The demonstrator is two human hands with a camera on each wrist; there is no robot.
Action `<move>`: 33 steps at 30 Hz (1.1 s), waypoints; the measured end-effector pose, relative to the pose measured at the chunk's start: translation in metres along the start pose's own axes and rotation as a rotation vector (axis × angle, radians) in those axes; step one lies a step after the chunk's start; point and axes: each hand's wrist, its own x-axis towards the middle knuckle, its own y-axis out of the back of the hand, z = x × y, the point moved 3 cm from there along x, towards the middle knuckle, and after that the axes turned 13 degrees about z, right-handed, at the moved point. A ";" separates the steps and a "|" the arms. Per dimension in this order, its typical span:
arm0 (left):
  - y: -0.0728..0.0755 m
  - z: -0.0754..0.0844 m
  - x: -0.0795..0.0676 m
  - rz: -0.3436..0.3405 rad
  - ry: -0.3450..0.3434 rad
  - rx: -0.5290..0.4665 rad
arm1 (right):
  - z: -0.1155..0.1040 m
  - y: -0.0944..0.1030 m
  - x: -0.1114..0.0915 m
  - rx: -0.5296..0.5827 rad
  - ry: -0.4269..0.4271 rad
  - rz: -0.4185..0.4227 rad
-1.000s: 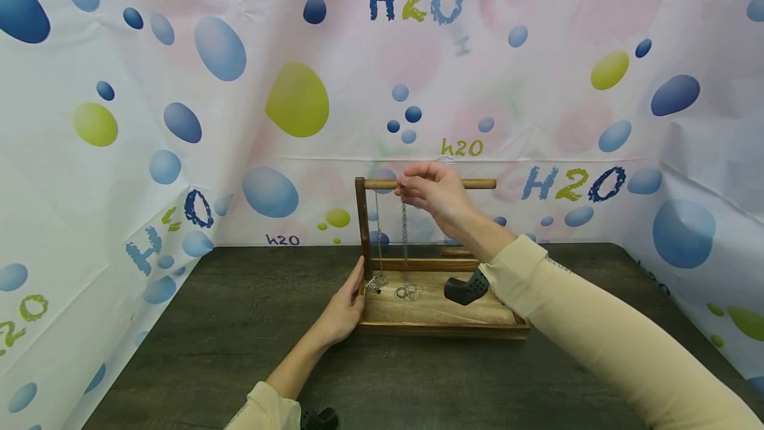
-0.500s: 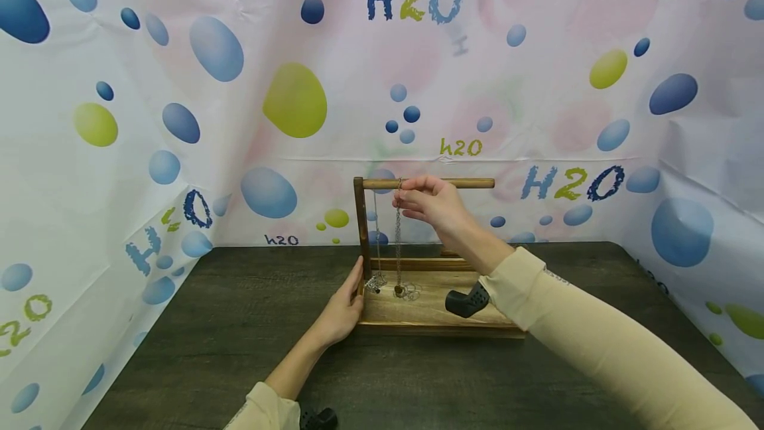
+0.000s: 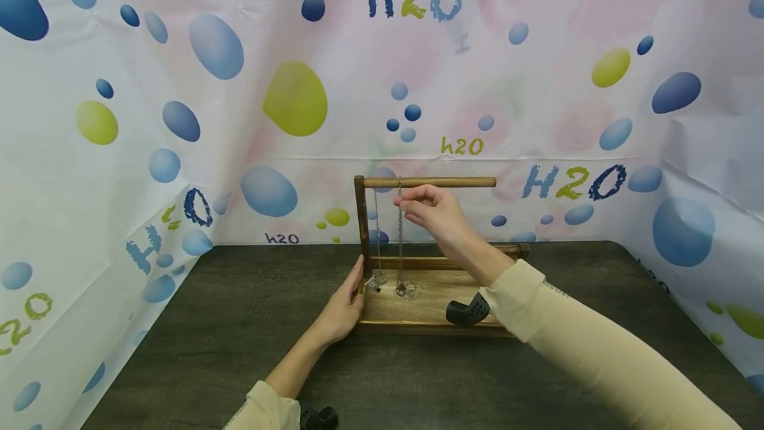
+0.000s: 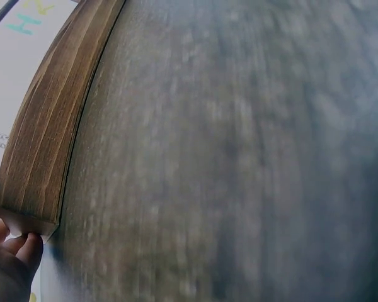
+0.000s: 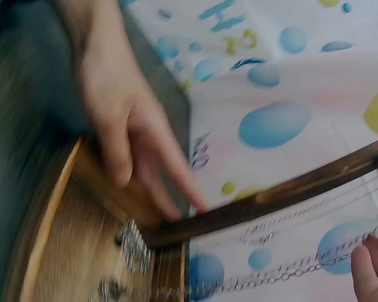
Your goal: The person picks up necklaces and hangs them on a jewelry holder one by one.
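Note:
A wooden jewelry stand has an upright post [image 3: 362,231], a horizontal bar [image 3: 465,182] and a shallow tray base [image 3: 418,314]. A silver chain necklace [image 3: 400,244] hangs over the bar, its lower end down at the tray. My right hand [image 3: 440,221] pinches it just under the bar, thumb and index fingertip together. Nearer the post hangs a thinner chain [image 3: 378,231], its end bunched in the tray. My left hand [image 3: 340,314] grips the stand's left end beside the post's foot; the left wrist view shows its fingertips [image 4: 30,248] at the wooden corner.
More thin silver chain [image 3: 410,291] lies in loops on the tray floor. Behind the tray, another wooden bar [image 3: 516,251] shows at the right. The dark tabletop [image 3: 418,377] ends at a patterned backdrop [image 3: 358,52]. Black wrist cameras [image 3: 467,310] sit on both forearms.
My right hand has moved from the bar down along the chain necklace, leaving its top draped over the bar. My left hand has stayed put.

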 end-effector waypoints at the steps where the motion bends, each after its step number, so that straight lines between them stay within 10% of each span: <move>1: 0.000 0.000 0.000 0.000 -0.001 0.000 | -0.001 -0.001 -0.002 0.005 0.006 0.002; 14: 0.001 0.001 0.001 -0.002 -0.007 0.020 | 0.006 -0.010 -0.034 -0.160 0.266 0.016; 33: 0.002 -0.001 0.001 0.013 -0.016 -0.010 | 0.097 -0.025 -0.048 -0.177 0.050 -0.134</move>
